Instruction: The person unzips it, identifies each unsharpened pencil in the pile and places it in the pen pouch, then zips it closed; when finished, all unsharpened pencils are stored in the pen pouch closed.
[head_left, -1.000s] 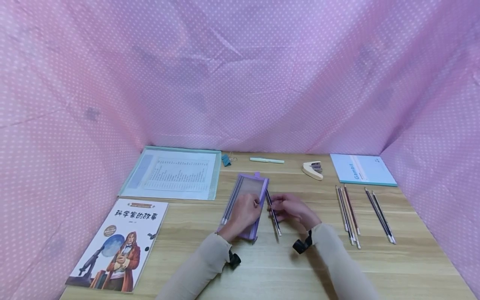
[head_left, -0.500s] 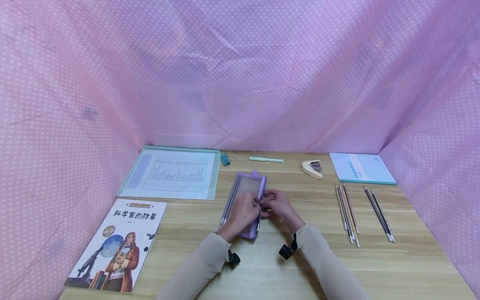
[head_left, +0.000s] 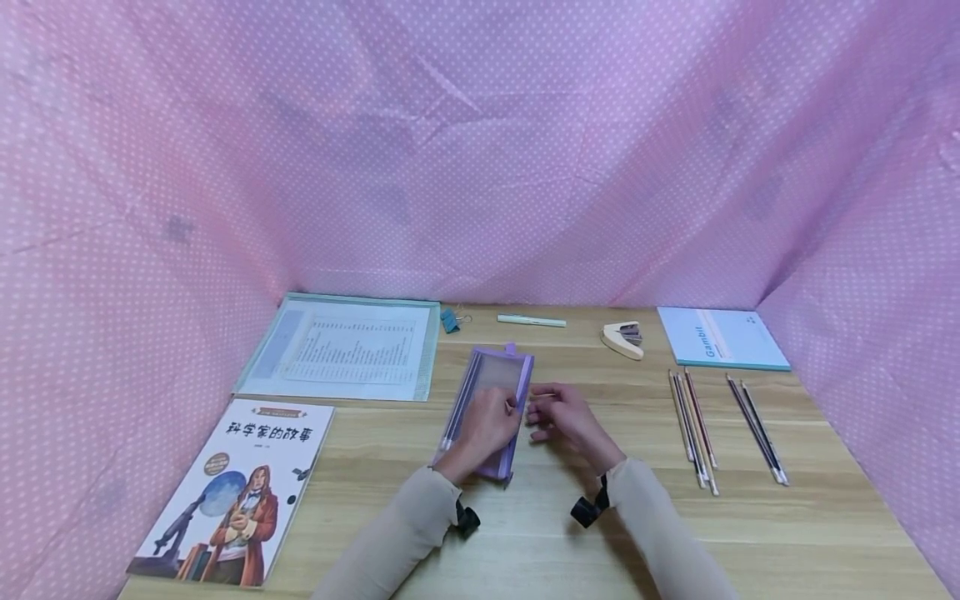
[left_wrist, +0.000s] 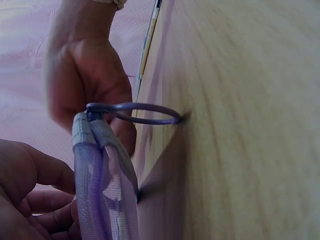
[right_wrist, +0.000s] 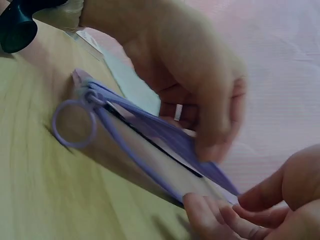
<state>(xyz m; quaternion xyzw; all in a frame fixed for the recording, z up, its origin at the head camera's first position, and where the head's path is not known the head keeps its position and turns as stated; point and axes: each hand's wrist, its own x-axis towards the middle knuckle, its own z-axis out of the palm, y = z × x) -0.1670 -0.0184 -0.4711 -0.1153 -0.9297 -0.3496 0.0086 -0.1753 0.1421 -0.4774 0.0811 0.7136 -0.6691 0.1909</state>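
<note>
A purple mesh pencil pouch lay flat near the middle of the worktop, its long side running away from the person. The left hand rested on the pouch with its fingers curled over the upper edge, pinching the fabric and lifting that lip so the side opening gaped. The right hand sat just beside the pouch's right edge, its fingers loosely bent at the opening and touching the lower lip; whether they gripped anything could not be told. The pouch looked light and soft, its thin mesh wall likely to sag and fold, so the stiffer zip-bound edge seemed the sound place to take hold, or the purple ring pull at its near end. Inside, several slim pens lay along the left side, and a dark one showed in the gap. Well to the right lay loose pencils and two dark pens; a storybook and a clear document folder lay to the left.
</note>
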